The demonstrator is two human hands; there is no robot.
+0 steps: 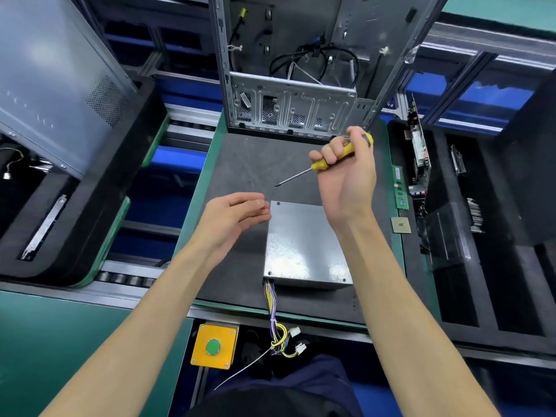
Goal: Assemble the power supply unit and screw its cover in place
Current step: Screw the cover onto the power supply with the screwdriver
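Note:
The grey metal power supply unit (304, 245) lies flat on the dark work mat (240, 164), cover on top, with screws visible at three corners. Its yellow and purple cable bundle (278, 326) hangs over the mat's near edge. My right hand (346, 179) hovers above the unit's far right corner, gripping a yellow-handled screwdriver (319, 165) whose tip points left and down toward the mat. My left hand (237, 218) is just left of the unit's far left corner, fingertips pinched together; whether they hold something small is unclear.
An open metal computer case (288, 109) stands at the mat's far edge. A yellow box with a green button (214, 346) sits below the bench edge. Right of the mat lie a RAM stick (400, 188), a CPU chip (400, 225) and black foam trays. A grey case panel (54, 79) leans at left.

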